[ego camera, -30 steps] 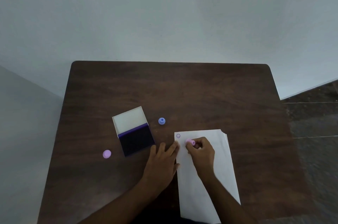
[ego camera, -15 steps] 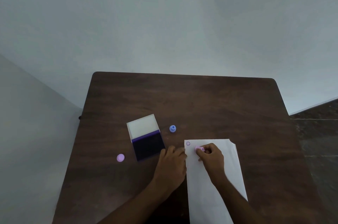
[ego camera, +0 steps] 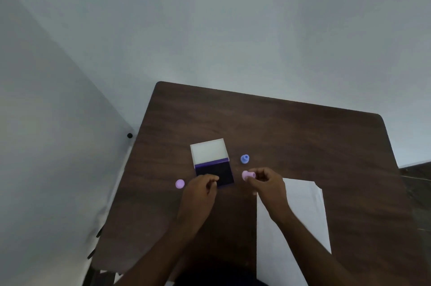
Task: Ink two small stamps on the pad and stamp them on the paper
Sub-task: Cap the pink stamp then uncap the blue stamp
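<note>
So over on the far left of the table (ego camera: 303, 145) you've got a little lilac cap (ego camera: 179, 184) lying flat by itself, at about 9 o'clock from your left hand (ego camera: 201, 189) and just beside it. That left hand sits at the near left corner of the ink pad (ego camera: 214, 174), fingers curled together, fingertips right at the pad's edge; can't tell if they're pinching anything or just resting there. The pad's lid (ego camera: 208, 151) is flipped open at 12 o'clock from the dark inked part, which is uncovered. At roughly 2 o'clock from the pad, a small blue stamp (ego camera: 245, 159) stands on the table, untouched, clear of both hands. Just below it, your right hand (ego camera: 265, 183) has its fingers clamped on the pink stamp (ego camera: 247, 175), which is tipped sideways so its wider end points to 9 o'clock, toward the pad. It's just beside the pad's right edge, not on it. The paper (ego camera: 300, 215) lies at 4 o'clock from that hand, with your right forearm crossing over its left side.
</note>
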Demonstrator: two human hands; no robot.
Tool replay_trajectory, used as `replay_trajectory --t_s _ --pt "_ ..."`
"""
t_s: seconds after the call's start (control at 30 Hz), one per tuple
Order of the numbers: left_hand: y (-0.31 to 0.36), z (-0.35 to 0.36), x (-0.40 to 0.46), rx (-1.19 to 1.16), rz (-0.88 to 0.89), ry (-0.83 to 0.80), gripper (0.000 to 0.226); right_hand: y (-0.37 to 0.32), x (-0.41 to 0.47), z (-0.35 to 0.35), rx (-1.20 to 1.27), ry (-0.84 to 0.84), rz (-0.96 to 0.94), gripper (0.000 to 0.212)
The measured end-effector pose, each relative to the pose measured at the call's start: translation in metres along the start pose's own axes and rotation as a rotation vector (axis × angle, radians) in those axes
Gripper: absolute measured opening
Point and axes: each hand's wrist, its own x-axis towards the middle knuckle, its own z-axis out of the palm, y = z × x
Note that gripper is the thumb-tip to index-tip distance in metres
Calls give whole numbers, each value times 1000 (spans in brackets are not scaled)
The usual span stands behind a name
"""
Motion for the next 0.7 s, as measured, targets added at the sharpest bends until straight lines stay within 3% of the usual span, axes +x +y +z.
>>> replay_trajectory --t_s 0.27,0.4,0.63,0.7 --pt "-51 -31 2 -73 -33 260 17 -25 -5 52 -12 -177 -74 24" --pt "-75 -31 10 -67 -124 280 4 -36 -5 70 -37 -235 -61 28" --pt "-94 -20 20 15 -100 318 37 -42 0 84 -66 -284 -36 20" --pt "-96 -20 21 33 -57 304 34 -41 1 83 -56 -289 -35 19"
